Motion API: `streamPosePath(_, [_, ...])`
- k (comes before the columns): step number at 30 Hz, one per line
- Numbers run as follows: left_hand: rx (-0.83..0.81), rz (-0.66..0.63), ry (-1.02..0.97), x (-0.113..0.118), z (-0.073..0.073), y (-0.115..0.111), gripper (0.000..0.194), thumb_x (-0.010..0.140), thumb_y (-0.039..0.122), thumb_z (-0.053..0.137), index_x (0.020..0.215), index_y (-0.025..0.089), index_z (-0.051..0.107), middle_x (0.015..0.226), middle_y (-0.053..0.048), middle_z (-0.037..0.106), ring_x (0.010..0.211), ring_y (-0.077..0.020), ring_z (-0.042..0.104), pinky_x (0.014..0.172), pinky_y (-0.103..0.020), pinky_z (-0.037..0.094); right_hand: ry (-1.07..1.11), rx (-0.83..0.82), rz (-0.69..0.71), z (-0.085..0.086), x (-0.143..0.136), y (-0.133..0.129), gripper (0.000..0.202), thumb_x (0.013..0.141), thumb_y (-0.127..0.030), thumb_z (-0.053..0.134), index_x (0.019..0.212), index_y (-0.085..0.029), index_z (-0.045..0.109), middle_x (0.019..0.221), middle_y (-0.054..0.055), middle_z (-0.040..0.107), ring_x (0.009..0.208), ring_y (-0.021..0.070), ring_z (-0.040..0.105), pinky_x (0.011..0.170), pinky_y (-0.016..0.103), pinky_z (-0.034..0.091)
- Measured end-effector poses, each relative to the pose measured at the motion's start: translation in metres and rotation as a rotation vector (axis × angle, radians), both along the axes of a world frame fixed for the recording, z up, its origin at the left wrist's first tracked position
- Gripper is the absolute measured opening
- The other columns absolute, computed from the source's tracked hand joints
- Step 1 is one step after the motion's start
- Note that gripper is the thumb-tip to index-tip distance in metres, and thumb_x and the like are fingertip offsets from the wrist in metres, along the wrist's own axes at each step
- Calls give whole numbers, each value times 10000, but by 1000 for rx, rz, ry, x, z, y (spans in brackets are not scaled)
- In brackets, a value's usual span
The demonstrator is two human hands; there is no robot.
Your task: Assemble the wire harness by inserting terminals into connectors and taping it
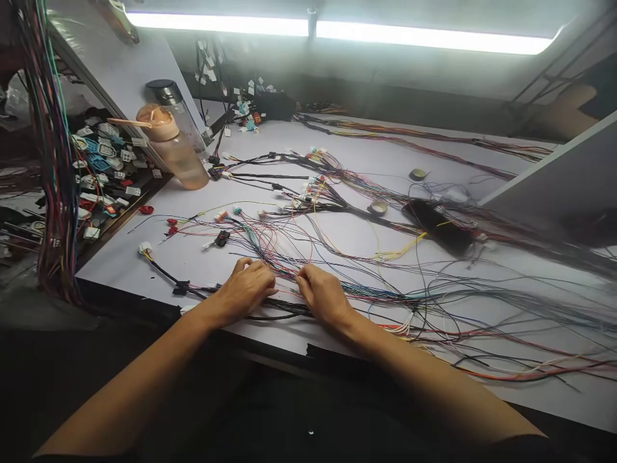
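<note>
My left hand (pixel 248 286) is closed, its fingertips pinching what looks like a thin wire. Just to its right, my right hand (pixel 322 292) is also closed, thumb against forefinger, at the strands of a loose bundle of thin wires (pixel 277 265). A thin reddish wire (pixel 285 292) shows in the gap between the hands; the exact grip points are hidden by the fingers. Below both hands runs a black-wrapped cable (pixel 272 316), with a white connector (pixel 144 247) on a branch at the left. Behind my left hand lies a black connector (pixel 222 238).
Two drink bottles (pixel 180 154) stand at the back left, beside a bin of assorted connectors (pixel 113 161). Hanging wires (pixel 53 161) drop at the far left. Tape rolls (pixel 377 208), a black pouch-like thing (pixel 438 225) and taped harness branches (pixel 337 206) lie farther back.
</note>
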State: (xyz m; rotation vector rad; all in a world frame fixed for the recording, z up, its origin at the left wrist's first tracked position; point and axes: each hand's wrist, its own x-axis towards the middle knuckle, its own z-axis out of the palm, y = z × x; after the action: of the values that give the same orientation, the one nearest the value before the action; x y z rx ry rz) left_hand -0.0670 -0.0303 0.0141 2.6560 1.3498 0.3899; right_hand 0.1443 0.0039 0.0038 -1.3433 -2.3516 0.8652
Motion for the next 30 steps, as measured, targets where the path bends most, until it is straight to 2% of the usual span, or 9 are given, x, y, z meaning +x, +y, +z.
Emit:
streamPosePath(4, [-5,-36,-151,-2,16,-5,56,946,216,473,937,183,518,748,23,589,680,-115,528,932,-378,316,60,-23,-48,-1,1,2,107,929,-217,495,847,-193,560,777,20,642,712,154,567,687,251,372])
streamPosePath(7, [73,-46,-202,-8,24,-7,159,906,188,552,1064,198,554,818,5,646,726,-116,569,948,-391,331,74,-16,-51,-4,1,4,105,924,-216,500,852,-191,573,793,28,649,730,159,575,693,255,375])
streamPosePath(11, [71,-25,-349,-5,28,-9,194,884,114,553,1042,219,595,861,-28,662,801,-143,582,842,-351,416,71,-24,-18,-6,1,3,122,926,-220,488,869,-189,591,812,30,654,743,162,584,693,260,389])
streamPosePath(14, [6,-48,-537,12,31,-13,258,873,81,531,1089,208,590,864,-52,645,790,-147,560,730,-301,457,123,5,27,4,3,0,136,923,-249,490,969,-190,604,924,51,655,788,164,595,708,263,415])
streamPosePath(17, [30,6,-640,29,32,-15,252,860,69,528,1074,188,581,828,-50,613,769,-146,545,719,-300,464,243,82,50,22,7,-3,223,953,-297,445,1048,-181,611,1039,84,640,828,162,593,757,277,432])
streamPosePath(20, [19,38,-689,36,33,-17,221,855,80,534,1048,183,565,814,-44,594,762,-143,542,733,-306,469,269,30,174,36,8,-5,281,976,-343,415,920,-197,649,838,42,658,755,155,579,738,277,415])
streamPosePath(24, [-53,66,-732,24,26,-15,177,859,160,584,1034,177,572,819,-41,593,724,-128,540,700,-278,469,346,-54,287,37,12,-9,373,988,-395,396,800,-192,645,703,21,615,670,144,539,693,279,395])
streamPosePath(27, [-118,122,-682,2,17,-9,91,879,233,595,937,170,628,779,-39,611,727,-133,551,711,-278,456,476,-53,253,30,19,-12,364,985,-409,403,837,-192,655,702,30,607,693,153,540,705,289,404])
streamPosePath(30, [-97,140,-586,-12,12,-5,144,907,255,557,851,166,656,739,-41,629,724,-143,561,717,-289,437,563,-128,199,25,27,-15,365,980,-425,408,849,-200,664,705,31,593,694,154,542,697,291,414])
